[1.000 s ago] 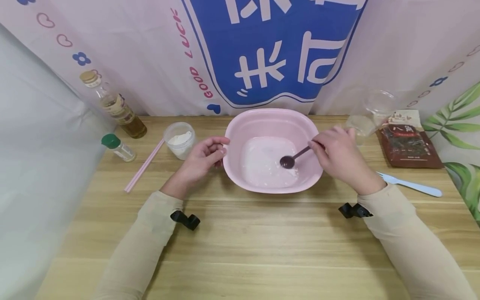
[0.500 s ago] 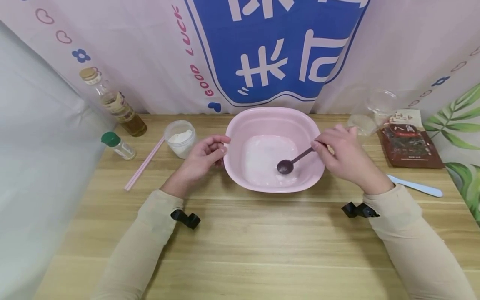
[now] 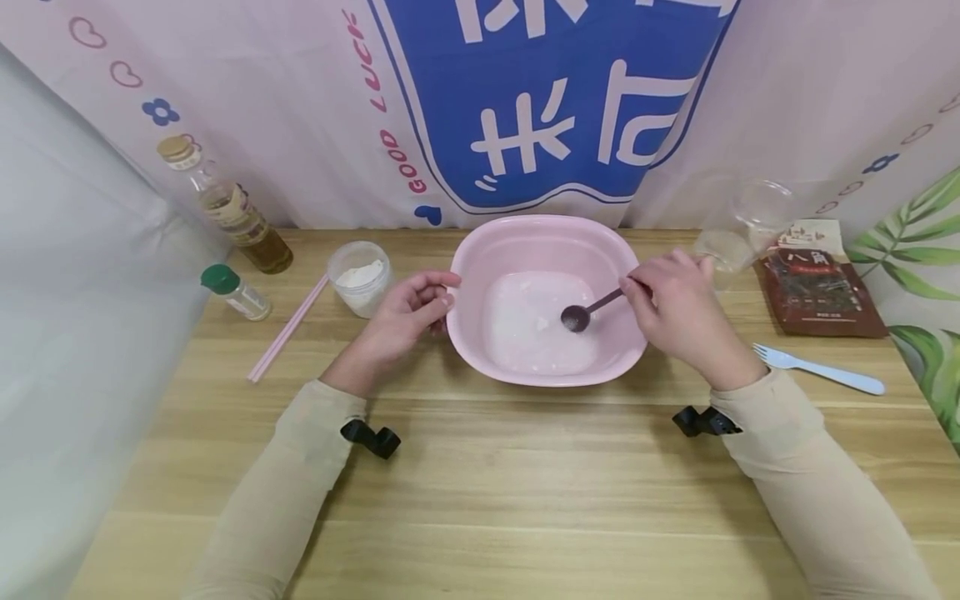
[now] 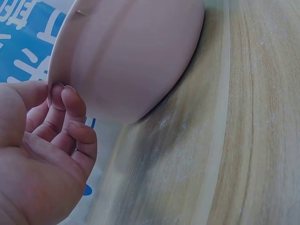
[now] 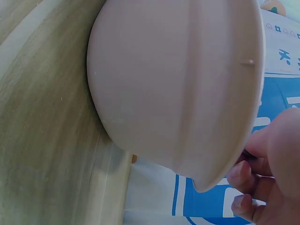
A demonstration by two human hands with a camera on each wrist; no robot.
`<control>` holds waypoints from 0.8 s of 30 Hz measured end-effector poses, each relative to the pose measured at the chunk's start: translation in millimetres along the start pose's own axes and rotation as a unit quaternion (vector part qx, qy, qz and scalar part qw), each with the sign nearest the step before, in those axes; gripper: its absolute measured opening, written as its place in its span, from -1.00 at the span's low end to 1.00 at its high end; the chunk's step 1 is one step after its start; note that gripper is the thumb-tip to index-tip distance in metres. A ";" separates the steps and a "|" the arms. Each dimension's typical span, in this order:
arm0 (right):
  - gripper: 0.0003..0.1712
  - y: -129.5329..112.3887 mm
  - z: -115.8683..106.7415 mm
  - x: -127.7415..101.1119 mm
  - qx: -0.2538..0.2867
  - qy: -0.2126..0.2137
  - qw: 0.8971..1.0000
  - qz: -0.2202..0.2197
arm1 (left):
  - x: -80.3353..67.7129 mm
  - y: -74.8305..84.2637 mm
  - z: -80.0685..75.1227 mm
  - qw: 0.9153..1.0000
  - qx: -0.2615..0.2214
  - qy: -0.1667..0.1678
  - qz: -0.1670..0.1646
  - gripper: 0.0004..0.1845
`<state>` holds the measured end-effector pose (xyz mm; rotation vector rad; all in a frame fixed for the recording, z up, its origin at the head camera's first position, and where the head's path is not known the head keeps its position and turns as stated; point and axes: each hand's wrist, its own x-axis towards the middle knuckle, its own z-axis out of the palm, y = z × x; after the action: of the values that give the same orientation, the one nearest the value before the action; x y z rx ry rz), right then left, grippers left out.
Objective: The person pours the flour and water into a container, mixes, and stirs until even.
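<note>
A wood surface by a pink and blue curtain, with my two hands at a pink bowl.

My right hand pinches the thin handle of a dark spoon, and the round end sits down in the white mix inside the bowl. My left hand holds the bowl's left rim with curled fingers on its outer wall. The bowl sits in the middle of the surface, between my hands. A tub of white powder, pink chopsticks and two bottles are off to the left. A fork and a dark red pack lie to the right.
</note>
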<state>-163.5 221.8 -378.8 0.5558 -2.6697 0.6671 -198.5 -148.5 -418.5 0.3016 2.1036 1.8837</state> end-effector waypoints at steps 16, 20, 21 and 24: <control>-0.75 -15.2 18.9 12.9 0.066 -0.061 0.994 0.068 | -0.5 0.3 0.6 1.000 0.000 -0.003 -0.003 -0.62; -0.76 -11.0 15.5 12.0 0.036 -0.026 0.997 0.066 | -0.2 0.8 0.3 1.000 0.006 -0.003 -0.003 -0.62; -0.77 -9.3 14.1 11.5 0.032 -0.016 0.997 0.066 | -0.2 1.2 0.2 1.000 0.008 -0.003 -0.003 -0.62; -0.76 -3.7 10.5 9.4 0.030 0.008 0.997 0.068 | -0.2 2.2 -0.1 1.000 0.014 -0.003 -0.006 -0.62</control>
<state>-172.3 210.8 -382.3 0.3849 -2.6981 0.7894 -198.5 -148.5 -416.3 0.2980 2.1246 1.8465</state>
